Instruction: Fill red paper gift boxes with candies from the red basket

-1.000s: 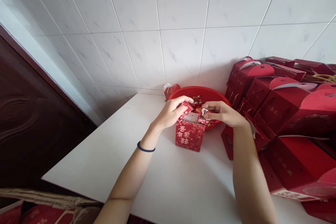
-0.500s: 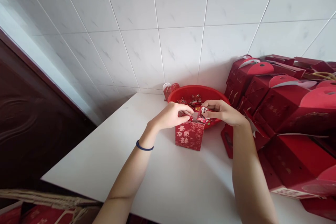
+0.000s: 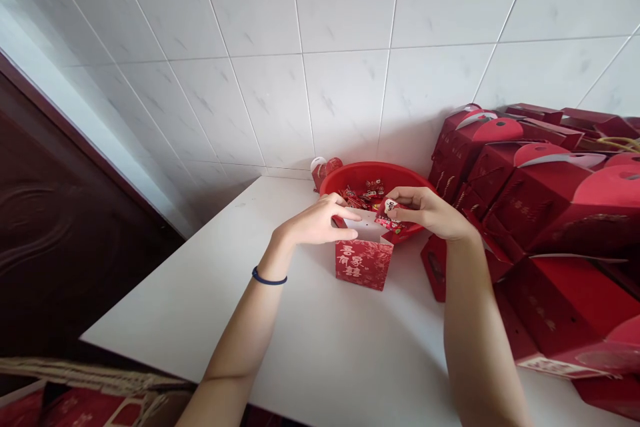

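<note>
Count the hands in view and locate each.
2: the left hand, open at the mouth of the printed red box; the right hand, pinching a red packet near the red basin. None seems hidden.

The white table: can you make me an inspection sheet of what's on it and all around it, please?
Surface: flat white table, pushed up near the wall.
Things at hand: small red printed cardboard box, upright, open on top; behind it, round red plastic basin with small wrapped pieces inside.
Clutter: many red cardboard boxes piled at the right.
Hands: left hand open at the small box's top, nothing seen in it; right hand pinches a shiny red packet.
Cables: nothing seen.
Surroundings: white tiled wall behind; dark brown panelled door at left.
</note>
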Available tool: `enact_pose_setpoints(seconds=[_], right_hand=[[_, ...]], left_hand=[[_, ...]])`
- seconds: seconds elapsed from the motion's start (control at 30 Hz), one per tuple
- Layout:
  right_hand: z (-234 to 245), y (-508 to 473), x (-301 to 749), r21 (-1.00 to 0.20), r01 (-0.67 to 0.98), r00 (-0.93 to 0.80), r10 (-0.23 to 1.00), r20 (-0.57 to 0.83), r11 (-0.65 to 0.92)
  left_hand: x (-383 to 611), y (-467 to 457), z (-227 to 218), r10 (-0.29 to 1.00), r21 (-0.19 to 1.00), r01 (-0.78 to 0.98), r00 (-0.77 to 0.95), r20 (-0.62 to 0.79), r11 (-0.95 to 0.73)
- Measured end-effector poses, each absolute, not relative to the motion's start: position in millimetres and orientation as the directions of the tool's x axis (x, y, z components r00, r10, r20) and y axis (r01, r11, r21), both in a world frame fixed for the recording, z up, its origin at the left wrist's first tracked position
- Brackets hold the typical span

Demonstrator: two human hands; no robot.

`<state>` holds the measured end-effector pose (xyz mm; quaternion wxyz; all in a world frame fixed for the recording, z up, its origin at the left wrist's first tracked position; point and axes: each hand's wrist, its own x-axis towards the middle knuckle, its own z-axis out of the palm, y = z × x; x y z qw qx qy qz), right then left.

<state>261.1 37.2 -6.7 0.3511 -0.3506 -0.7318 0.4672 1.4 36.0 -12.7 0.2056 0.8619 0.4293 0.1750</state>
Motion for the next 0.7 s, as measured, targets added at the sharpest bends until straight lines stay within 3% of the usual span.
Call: enact_pose_setpoints(seconds=[0.1, 0.2, 0.37, 0.6, 0.7], right_hand=[[-1.7, 31.5, 252.5, -0.904, 0.148, -0.437, 0.846, 0.304, 0.401], [3.1, 25.3, 238.9, -0.868, 0.121, -0.478, 0.795, 0.374, 0.482], [6.8, 18.0, 225.9, -0.747, 0.307, -0.662, 0.697, 0.278, 0.590], [5.2, 16.2, 227.2, -0.667, 0.421, -0.639, 0.723, 0.263, 0.615], [1.6, 18.4, 224.2, -0.691, 0.420, -0.653, 0.724, 0.220, 0.588]], left_hand=[[-3.3, 34.9, -9.5, 0.803, 0.554, 0.654, 0.595, 0.043, -0.514], [-4.2, 34.2, -8.0, 0.790, 0.600, 0.629, 0.613, 0.007, -0.494], [-4.0, 34.0, -7.1, 0.772, 0.603, 0.604, 0.634, 0.033, -0.522], [-5.2, 36.3, -6.7, 0.734, 0.637, 0.553, 0.679, 0.029, -0.537], [-5.6, 36.9, -7.1, 0.727, 0.639, 0.545, 0.686, 0.032, -0.543]])
